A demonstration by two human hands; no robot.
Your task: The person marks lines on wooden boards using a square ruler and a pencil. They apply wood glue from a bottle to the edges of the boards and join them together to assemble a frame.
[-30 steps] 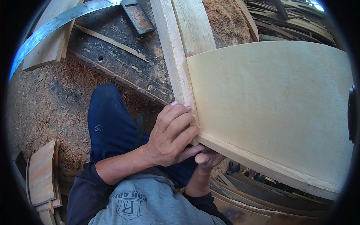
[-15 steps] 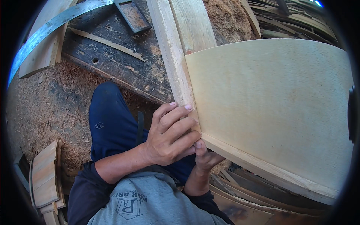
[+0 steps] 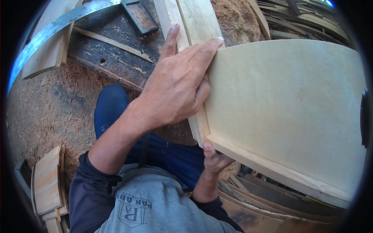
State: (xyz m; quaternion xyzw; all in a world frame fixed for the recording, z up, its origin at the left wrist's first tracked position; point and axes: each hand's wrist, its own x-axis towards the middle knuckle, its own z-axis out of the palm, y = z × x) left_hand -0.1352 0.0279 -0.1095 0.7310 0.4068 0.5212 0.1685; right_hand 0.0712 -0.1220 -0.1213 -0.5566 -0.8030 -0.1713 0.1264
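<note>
A pale wooden panel (image 3: 283,112) with a curved far edge fills the right side. Along its near edge runs a thin wooden strip (image 3: 272,167), which meets a thicker wooden rail (image 3: 199,123) at the panel's left. My left hand (image 3: 175,87) lies across that rail, palm down and gripping it. One finger reaches past the rail's left side, another rests at the panel's far left corner, and others curl at the panel's edge. Below the corner joint, my right hand (image 3: 215,161) holds the strip's left end, thumb on its face, the other fingers hidden underneath.
A dark, worn workbench (image 3: 116,58) holds a thin wood sliver (image 3: 114,44) and a saw with a curved metal blade (image 3: 58,28) and dark frame end. Wood shavings (image 3: 46,112) cover the ground. Stacked boards (image 3: 46,182) stand lower left; curved offcuts (image 3: 307,21) lie upper right.
My left hand has moved from the near corner joint up along the rail to the panel's far left corner, its fingers spreading. The right hand stays at the near corner.
</note>
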